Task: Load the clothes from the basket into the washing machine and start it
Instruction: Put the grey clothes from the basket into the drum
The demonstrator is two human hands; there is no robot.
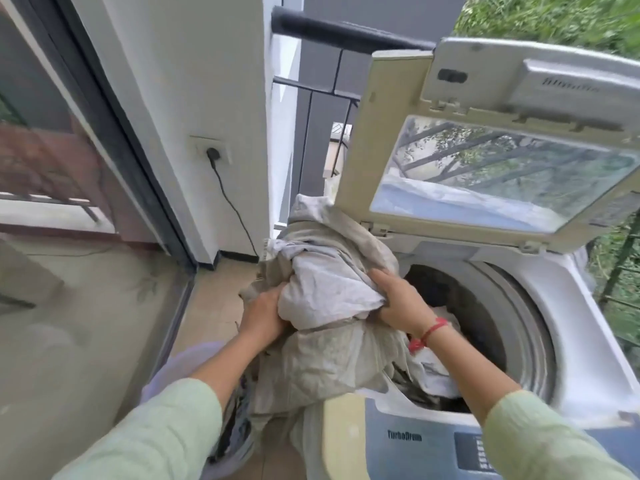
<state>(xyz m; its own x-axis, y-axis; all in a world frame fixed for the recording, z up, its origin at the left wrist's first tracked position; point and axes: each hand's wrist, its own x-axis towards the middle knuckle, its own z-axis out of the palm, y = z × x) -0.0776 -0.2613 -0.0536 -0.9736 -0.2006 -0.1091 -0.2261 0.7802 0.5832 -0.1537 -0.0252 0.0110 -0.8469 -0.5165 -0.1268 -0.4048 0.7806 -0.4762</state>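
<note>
To my right stands the white top-loading washing machine (585,358), its cream glass-windowed lid (391,140) propped up, and nothing covers the grey drum (519,323). A black power cable (225,192) runs down the wall behind. The lilac plastic laundry basket (162,372) sits low on my left, partly hidden by my sleeve. The crumpled bundle of beige and pale grey clothes (329,296) hangs over the machine's front rim. My left hand (263,317) grips its left side with fingers buried in cloth, and my right hand (398,303) clutches its right side
</note>
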